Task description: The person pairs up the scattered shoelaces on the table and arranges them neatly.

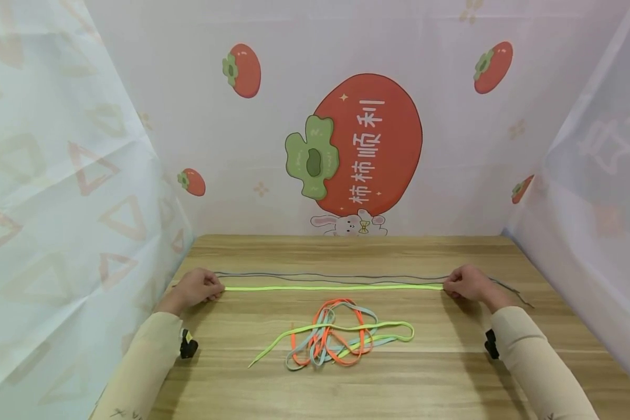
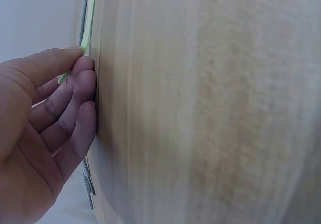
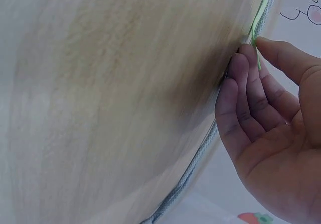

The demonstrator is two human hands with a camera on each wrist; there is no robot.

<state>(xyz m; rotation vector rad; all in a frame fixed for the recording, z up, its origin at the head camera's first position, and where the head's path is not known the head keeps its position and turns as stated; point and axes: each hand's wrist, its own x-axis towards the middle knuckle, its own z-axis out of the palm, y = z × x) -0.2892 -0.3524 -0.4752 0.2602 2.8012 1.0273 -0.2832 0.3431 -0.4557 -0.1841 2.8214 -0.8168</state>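
A neon yellow-green shoelace (image 1: 336, 287) runs straight and taut across the table between both hands. At its left end my left hand (image 1: 198, 287) pinches it between thumb and fingertips; a short tip pokes out past the fingers in the left wrist view. My right hand (image 1: 469, 284) pinches the other end, and a bit of lace (image 3: 259, 61) hangs beyond the thumb. Just behind it lie grey laces (image 1: 315, 275), stretched roughly parallel, partly hidden by both hands. In front rests a loose tangle of an orange lace (image 1: 364, 344), a light blue lace (image 1: 293, 360) and a yellow-green lace (image 1: 278, 338).
The wooden table (image 1: 399, 385) meets a printed back sheet (image 1: 451, 192) with persimmon pictures. White sheets hang at the left (image 1: 84, 233) and right (image 1: 598, 233), close to the forearms. A small black camera sits on each wrist.
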